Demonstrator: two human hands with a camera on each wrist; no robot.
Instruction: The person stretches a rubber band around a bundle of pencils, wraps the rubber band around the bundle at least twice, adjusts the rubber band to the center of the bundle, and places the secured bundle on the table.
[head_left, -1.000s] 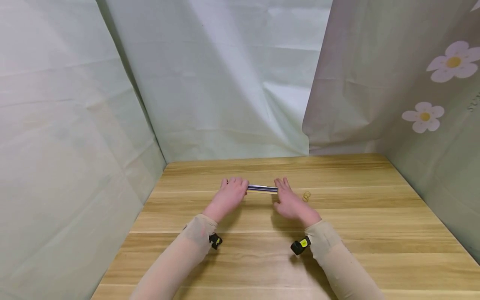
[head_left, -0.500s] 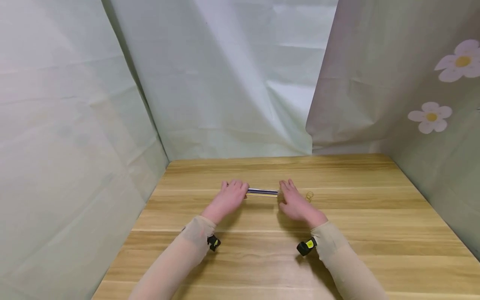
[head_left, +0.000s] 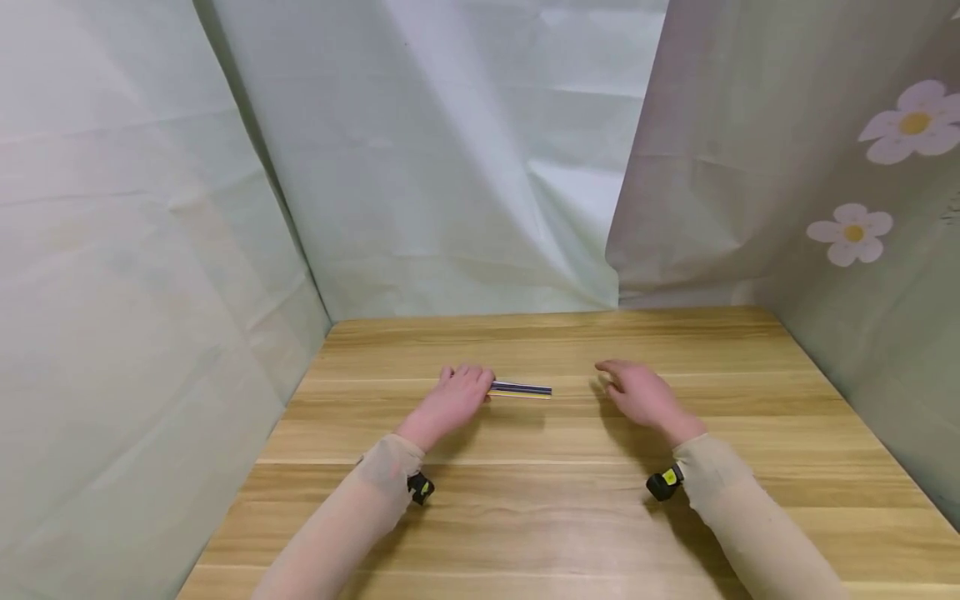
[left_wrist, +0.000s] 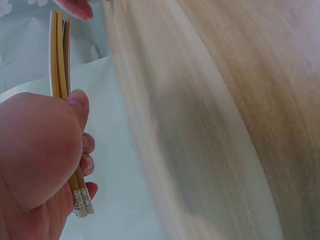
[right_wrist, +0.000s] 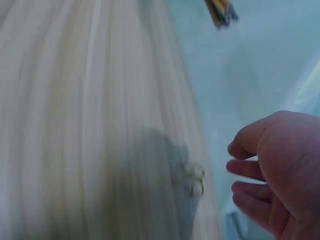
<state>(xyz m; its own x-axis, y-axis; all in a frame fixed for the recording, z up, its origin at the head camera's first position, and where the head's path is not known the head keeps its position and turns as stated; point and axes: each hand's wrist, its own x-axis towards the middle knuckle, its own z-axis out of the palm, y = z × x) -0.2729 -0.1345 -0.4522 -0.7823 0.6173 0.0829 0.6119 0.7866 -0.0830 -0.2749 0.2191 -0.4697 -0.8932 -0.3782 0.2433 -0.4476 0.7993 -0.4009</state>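
Observation:
A small bundle of pencils (head_left: 523,390) is gripped in my left hand (head_left: 454,395), raised a little above the table. In the left wrist view the fingers and thumb curl round the pencils (left_wrist: 60,55), and eraser ends with metal ferrules show below the hand. My right hand (head_left: 643,395) is apart from the bundle, to its right, its fingers loosely bent and holding nothing. In the right wrist view, thin yellowish rubber bands (right_wrist: 194,179) lie on the table near that hand; in the head view they cannot be seen.
The wood-grain table (head_left: 525,517) spreads under both hands. Pale cloth sheets (head_left: 465,167) hang behind it and at the sides, the right one printed with white flowers (head_left: 851,234). A small black camera (head_left: 663,483) sits at the right wrist.
My right hand has left the end of the pencil bundle and moved right, over where the rubber bands were seen. My left hand keeps its grip, with the bundle slightly lower in view.

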